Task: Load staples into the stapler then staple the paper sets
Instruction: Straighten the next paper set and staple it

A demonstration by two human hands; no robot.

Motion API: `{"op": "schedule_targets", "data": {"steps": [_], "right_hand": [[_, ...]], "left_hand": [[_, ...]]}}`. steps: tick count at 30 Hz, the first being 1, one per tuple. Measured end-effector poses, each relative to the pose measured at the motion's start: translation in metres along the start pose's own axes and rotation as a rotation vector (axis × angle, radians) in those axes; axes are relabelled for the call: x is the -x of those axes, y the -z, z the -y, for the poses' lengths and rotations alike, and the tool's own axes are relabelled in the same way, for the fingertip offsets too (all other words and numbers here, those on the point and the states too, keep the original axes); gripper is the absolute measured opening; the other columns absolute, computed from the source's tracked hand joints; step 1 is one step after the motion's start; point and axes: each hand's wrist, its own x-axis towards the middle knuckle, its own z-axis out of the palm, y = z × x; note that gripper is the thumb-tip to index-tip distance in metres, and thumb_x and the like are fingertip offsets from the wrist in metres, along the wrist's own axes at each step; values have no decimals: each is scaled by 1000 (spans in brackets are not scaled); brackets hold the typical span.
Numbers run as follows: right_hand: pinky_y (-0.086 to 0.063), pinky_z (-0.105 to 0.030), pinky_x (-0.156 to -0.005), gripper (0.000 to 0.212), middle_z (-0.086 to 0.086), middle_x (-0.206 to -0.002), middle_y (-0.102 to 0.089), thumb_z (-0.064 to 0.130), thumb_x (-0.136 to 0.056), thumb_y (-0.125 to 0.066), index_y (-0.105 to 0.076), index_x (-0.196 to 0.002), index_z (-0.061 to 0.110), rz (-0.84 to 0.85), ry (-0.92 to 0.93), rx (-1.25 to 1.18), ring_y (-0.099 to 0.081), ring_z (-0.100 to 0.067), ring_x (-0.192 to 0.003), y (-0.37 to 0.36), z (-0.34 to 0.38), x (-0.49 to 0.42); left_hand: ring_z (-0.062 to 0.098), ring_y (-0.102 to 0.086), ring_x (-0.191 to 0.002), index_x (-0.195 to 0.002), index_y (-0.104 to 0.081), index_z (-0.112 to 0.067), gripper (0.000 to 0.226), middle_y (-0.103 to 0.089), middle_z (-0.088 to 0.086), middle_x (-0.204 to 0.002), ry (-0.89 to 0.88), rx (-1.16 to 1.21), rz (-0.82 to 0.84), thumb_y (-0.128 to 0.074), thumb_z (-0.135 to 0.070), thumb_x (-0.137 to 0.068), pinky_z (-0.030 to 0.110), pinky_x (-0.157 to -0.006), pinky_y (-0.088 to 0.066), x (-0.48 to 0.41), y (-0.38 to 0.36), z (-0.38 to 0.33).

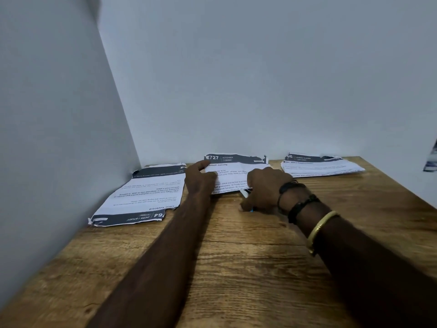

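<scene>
- Three paper sets: left set (142, 192), middle set (236, 170), right set (321, 167).
- Left hand (201, 179), fingers relaxed, touches the middle set.
- Right hand (266, 188) grasps a mostly hidden dark tool (246, 192).

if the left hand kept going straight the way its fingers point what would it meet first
The left hand rests on the middle paper set, fingers pointing away. Straight on, it would cross that set's dark header and probably meet the back wall first; depth is unclear.
</scene>
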Motion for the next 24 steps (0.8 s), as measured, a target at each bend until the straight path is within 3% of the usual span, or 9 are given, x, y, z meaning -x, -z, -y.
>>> {"op": "schedule_targets", "data": {"steps": [3, 5, 8, 11, 13, 17, 21, 24], "right_hand": [[-42, -26, -69, 54, -3, -112, -67, 49, -66, -82, -65, -110, 22, -2, -17, -50, -65, -26, -103, 4, -2, 1], [-37, -18, -58, 39, -3, -99, -74, 40, -68, -81, -73, -98, 17, 40, -11, -149, -68, -21, -89, 9, -6, 0], [-42, -19, -50, 27, -4, -76, -73, 30, -66, -85, -79, -85, 11, 245, 30, -459, -59, -18, -63, 17, -18, -3], [-44, -23, -49, 26, -8, -76, -67, 24, -72, -83, -78, -91, 8, 462, 54, -691, -56, -18, -59, 19, -31, -4], [-44, -24, -50, 28, -10, -75, -64, 25, -70, -83, -78, -92, 9, 504, 60, -796, -55, -17, -58, 18, -37, -6], [-52, -24, -49, 25, 0, -70, -68, 20, -82, -80, -76, -102, 6, 453, 48, -1109, -59, -12, -57, 12, -41, -15], [-60, -31, -60, 29, -10, -95, -71, 21, -91, -72, -72, -112, 1, 315, 47, -1434, -63, -19, -76, 3, -32, -23], [-61, -38, -73, 20, -14, -102, -68, 20, -95, -67, -70, -109, 6, 145, 18, -1520, -67, -23, -86, -3, -21, -30]], "left_hand": [[23, -66, -109, -119, -73, -13, 44, -61, -4, -108, -16, 3, -3, -67, 2, -78, 42, -101, -55, -1, 0, 3], [19, -66, -106, -114, -77, -12, 36, -57, -10, -106, -38, 3, -19, -69, -2, -80, 41, -103, -54, -3, 1, 4], [22, -67, -112, -110, -79, -13, 37, -62, -10, -110, -11, 37, -41, -66, 3, -79, 40, -103, -54, -5, 2, 5], [25, -68, -113, -110, -79, -15, 45, -66, -7, -116, -4, 22, -50, -61, 7, -75, 41, -102, -55, -6, 2, 6], [25, -67, -113, -111, -78, -16, 48, -62, -9, -116, -14, 16, -49, -61, 8, -74, 41, -102, -54, -6, 3, 6], [22, -68, -109, -108, -79, -20, 44, -74, 4, -116, -46, 19, -60, -63, 3, -74, 39, -102, -54, -3, 3, 5], [21, -72, -101, -100, -81, -16, 24, -78, 5, -106, -99, 82, -67, -68, -4, -84, 42, -97, -57, -1, 1, 5], [14, -73, -93, -94, -82, -17, 23, -79, -3, -93, -159, 84, -60, -70, -2, -83, 40, -95, -59, 3, -3, 4]]}}
